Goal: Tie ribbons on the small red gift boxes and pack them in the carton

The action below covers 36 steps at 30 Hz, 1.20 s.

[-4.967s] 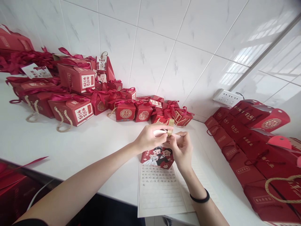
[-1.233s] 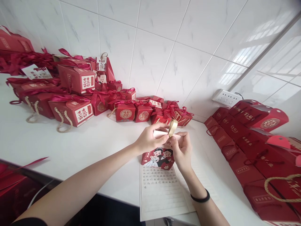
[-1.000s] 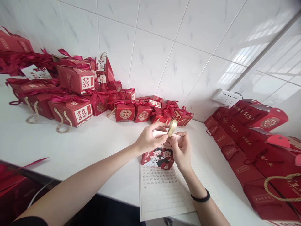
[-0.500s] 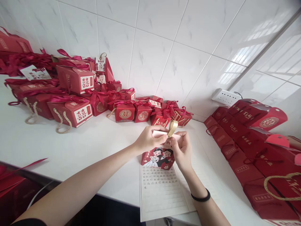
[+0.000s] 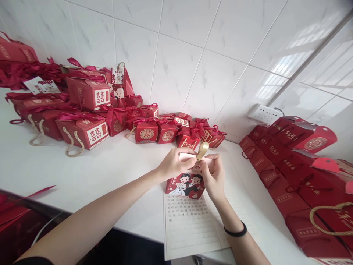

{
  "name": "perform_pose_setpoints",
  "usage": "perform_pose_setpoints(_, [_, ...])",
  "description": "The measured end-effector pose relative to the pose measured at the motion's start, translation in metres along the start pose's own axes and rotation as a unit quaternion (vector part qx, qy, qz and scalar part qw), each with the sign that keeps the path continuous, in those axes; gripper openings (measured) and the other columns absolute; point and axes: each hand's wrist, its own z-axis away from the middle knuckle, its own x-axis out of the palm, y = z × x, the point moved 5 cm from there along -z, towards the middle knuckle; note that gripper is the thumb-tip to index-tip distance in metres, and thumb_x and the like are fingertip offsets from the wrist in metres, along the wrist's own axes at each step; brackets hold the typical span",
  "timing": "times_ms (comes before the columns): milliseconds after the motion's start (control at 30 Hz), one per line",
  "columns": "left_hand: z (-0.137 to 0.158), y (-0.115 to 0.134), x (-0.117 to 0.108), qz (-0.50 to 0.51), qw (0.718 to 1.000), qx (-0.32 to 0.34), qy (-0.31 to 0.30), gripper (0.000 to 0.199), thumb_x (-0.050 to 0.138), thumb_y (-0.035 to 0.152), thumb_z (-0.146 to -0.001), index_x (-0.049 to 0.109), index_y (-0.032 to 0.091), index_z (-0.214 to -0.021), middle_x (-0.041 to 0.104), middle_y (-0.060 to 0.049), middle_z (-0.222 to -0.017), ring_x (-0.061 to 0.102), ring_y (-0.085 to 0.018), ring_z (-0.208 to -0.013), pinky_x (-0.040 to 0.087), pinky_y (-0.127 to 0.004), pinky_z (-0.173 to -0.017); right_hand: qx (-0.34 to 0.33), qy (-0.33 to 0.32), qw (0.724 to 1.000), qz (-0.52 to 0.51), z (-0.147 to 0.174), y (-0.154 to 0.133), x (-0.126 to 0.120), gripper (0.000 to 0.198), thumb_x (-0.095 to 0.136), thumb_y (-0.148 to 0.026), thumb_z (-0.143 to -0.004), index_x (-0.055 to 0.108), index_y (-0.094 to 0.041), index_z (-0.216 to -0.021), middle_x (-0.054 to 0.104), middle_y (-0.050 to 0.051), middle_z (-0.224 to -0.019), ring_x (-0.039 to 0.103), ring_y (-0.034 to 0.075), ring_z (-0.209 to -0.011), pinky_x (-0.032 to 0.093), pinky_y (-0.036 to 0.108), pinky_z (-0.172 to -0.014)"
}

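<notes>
A small red gift box point(image 5: 185, 186) with a cartoon bride and groom on its front stands upright on handwritten lined paper point(image 5: 190, 235). My left hand point(image 5: 176, 164) grips its top edge from the left, thumb across the front. From the right, my right hand point(image 5: 215, 178) pinches the same pale top edge, with its thumb in front and fingers behind. Between my two thumbs a gold ribbon loop point(image 5: 203, 148) sticks up from the top. The fingers behind the box are partly hidden.
Red boxes with ribbon bows point(image 5: 146, 131) line the tiled wall, stacked higher at the left. Rows of red boxes point(image 5: 289, 165) fill the right side. A white power strip point(image 5: 265, 113) sits by the wall. The table's front edge runs below my left forearm.
</notes>
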Motion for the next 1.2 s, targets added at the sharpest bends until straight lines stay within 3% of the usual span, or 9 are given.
perform_pose_setpoints(200, [0.0, 0.0, 0.002, 0.011, 1.0, -0.015, -0.025, 0.022, 0.057, 0.031, -0.078, 0.067, 0.014, -0.088, 0.07, -0.004, -0.084, 0.065, -0.019, -0.078, 0.053, -0.025, -0.058, -0.012, 0.001, 1.0, 0.016, -0.001, -0.003, -0.001, 0.02, 0.054, -0.037, -0.086, 0.044, -0.021, -0.081, 0.054, -0.002, -0.069, 0.053, 0.012, -0.058, 0.045, 0.023, -0.054])
perform_pose_setpoints(567, [0.001, -0.003, 0.001, 0.022, 1.0, -0.008, -0.011, 0.022, 0.063, 0.03, -0.075, 0.065, 0.015, -0.09, 0.07, -0.004, -0.089, 0.064, -0.019, -0.087, 0.05, -0.026, -0.076, -0.009, -0.002, 1.0, -0.003, -0.001, -0.004, 0.0, 0.018, 0.055, -0.034, -0.086, 0.045, -0.021, -0.081, 0.056, -0.002, -0.07, 0.055, 0.012, -0.058, 0.045, 0.023, -0.053])
perform_pose_setpoints(833, [0.001, 0.003, -0.002, -0.026, 0.999, 0.022, 0.009, 0.016, 0.061, 0.03, -0.077, 0.065, 0.015, -0.08, 0.07, -0.001, -0.079, 0.064, -0.016, -0.075, 0.048, -0.023, -0.068, 0.005, -0.001, 1.0, -0.016, 0.001, 0.003, 0.003, 0.019, 0.055, -0.037, -0.087, 0.044, -0.021, -0.084, 0.054, -0.003, -0.069, 0.054, 0.013, -0.058, 0.044, 0.025, -0.053])
perform_pose_setpoints(1200, [-0.002, 0.006, -0.002, -0.044, 0.998, 0.042, 0.019, 0.014, 0.062, 0.027, -0.075, 0.067, 0.015, -0.08, 0.071, -0.002, -0.08, 0.064, -0.015, -0.076, 0.049, -0.024, -0.07, -0.023, -0.004, 1.0, -0.001, -0.002, -0.002, -0.001, 0.017, 0.054, -0.033, -0.086, 0.044, -0.021, -0.081, 0.05, -0.003, -0.069, 0.049, 0.011, -0.058, 0.041, 0.022, -0.054])
